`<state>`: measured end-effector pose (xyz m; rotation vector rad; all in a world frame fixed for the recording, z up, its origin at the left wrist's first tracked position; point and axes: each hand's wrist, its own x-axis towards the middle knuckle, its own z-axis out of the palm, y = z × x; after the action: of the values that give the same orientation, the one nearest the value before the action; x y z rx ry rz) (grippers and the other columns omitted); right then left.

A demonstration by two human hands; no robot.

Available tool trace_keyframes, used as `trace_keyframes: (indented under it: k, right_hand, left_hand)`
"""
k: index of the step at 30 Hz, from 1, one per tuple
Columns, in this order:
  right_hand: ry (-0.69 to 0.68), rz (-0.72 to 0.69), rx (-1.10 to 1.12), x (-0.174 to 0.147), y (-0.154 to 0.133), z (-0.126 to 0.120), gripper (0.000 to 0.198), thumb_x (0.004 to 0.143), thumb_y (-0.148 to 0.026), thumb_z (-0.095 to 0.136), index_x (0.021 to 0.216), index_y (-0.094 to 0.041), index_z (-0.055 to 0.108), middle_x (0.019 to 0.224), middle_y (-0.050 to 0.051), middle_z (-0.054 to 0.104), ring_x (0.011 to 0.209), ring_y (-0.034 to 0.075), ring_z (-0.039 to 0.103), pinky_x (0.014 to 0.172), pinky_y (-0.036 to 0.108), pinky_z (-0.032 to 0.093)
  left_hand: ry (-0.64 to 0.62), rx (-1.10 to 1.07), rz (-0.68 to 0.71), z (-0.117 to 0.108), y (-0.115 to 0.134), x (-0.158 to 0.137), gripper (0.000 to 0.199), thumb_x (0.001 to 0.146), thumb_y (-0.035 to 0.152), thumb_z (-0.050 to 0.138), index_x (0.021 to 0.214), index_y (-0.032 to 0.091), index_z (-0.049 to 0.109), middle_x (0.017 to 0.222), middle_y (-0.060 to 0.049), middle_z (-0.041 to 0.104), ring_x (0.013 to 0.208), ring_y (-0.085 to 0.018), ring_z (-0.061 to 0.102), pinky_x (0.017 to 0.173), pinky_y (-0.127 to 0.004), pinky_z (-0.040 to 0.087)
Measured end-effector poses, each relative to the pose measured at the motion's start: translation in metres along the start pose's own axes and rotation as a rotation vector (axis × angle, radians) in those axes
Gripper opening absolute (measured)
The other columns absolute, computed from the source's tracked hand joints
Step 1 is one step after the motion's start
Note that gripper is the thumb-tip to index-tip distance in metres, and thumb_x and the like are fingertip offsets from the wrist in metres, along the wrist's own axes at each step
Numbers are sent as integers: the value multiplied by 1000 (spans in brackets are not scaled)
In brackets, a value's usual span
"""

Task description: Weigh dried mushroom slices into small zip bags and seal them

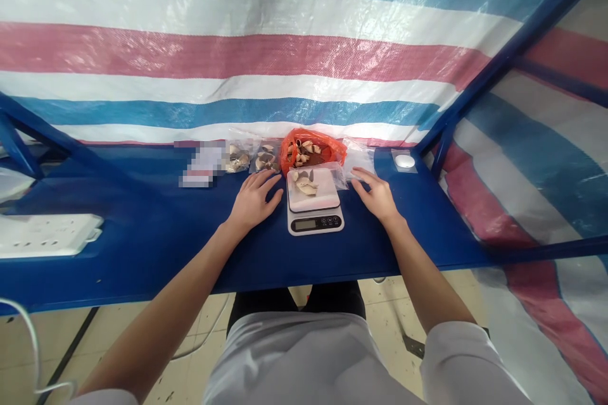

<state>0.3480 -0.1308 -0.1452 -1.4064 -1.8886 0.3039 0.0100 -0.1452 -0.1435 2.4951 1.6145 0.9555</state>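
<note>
A white digital kitchen scale [315, 225] stands on the blue table between my hands. On its plate lies a clear plastic bag with pale, curved dried pieces [305, 185] in it. My left hand [254, 202] rests open on the table, left of the scale, its fingers spread. On the other side my right hand [375, 195] is open too, fingertips near the edge of an apparently flat clear bag [361, 157]. Behind the scale sits an open orange plastic bag [336, 147] with more of the dried pieces. Neither hand holds anything.
Two clear bags of dried pieces, one left [236, 159] and one nearer [266, 158], stand beside the orange bag. A small bag with a white round item [405, 161] lies far right. A white power strip [50, 234] is at left. Striped sheeting [266, 54] hangs behind.
</note>
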Motion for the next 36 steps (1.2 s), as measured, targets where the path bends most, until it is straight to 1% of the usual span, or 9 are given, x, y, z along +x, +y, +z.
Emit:
trace_keyframes:
  k: [4,8,12,15,20,25,30,34,36]
  right_hand:
    - [42,178,302,6,-16,7,38,91,-52,60,111,-25,77,114,5,78,109,28,73,102,43,57]
    - [29,314,514,9,-24,18,44,79,-55,74,104,-20,79,106,7,80,101,29,75,98,43,59]
    - [10,384,620,11,-26,22,49,69,-55,81,100,-17,79,98,8,80,91,27,75,87,42,63]
    - [-6,420,676,11,-26,22,48,64,-55,84,94,-18,79,90,6,79,87,26,74,80,41,64]
    - [-46,475,772,10,-26,20,48,55,-52,89,88,-19,79,86,4,79,87,26,74,77,41,66]
    - [-80,460,798,11,-27,19,44,56,-49,89,87,-20,79,86,4,78,85,25,73,74,40,65]
    - [-95,405,810,15,-31,14,37,58,-45,88,84,-20,79,87,3,78,82,22,72,71,36,63]
    - [-112,266,724,26,-39,5,29,65,-42,84,85,-21,80,90,3,78,78,20,71,68,33,61]
    - [-111,173,667,34,-45,1,25,69,-40,81,86,-21,81,92,4,79,79,20,71,72,34,60]
  left_hand:
    - [-24,-116,87,-1,12,13,43,98,43,48,130,21,65,139,-13,64,133,-29,57,115,-49,45]
    - [-98,-185,163,2,19,23,45,100,42,46,133,18,64,142,-14,62,134,-27,57,115,-45,45]
    - [-174,-189,178,2,22,26,47,101,44,43,134,18,64,146,-13,59,137,-29,54,117,-47,43]
    - [-178,-188,162,1,24,27,48,101,45,42,134,18,65,146,-12,59,137,-29,54,117,-46,43]
    - [-170,-194,168,1,23,25,47,101,44,43,132,18,66,144,-13,61,136,-29,55,117,-46,44]
    - [-151,-209,198,3,21,26,45,101,42,46,130,15,67,140,-17,62,133,-30,57,115,-46,45]
    - [-133,-234,197,2,23,32,41,100,41,47,125,18,69,135,-15,66,129,-29,60,112,-46,46]
    - [-124,-291,167,2,26,44,41,99,43,48,122,18,71,131,-14,68,125,-28,62,110,-44,47]
    - [-125,-347,138,2,29,52,41,97,44,50,123,18,71,130,-13,69,124,-29,63,109,-43,48]
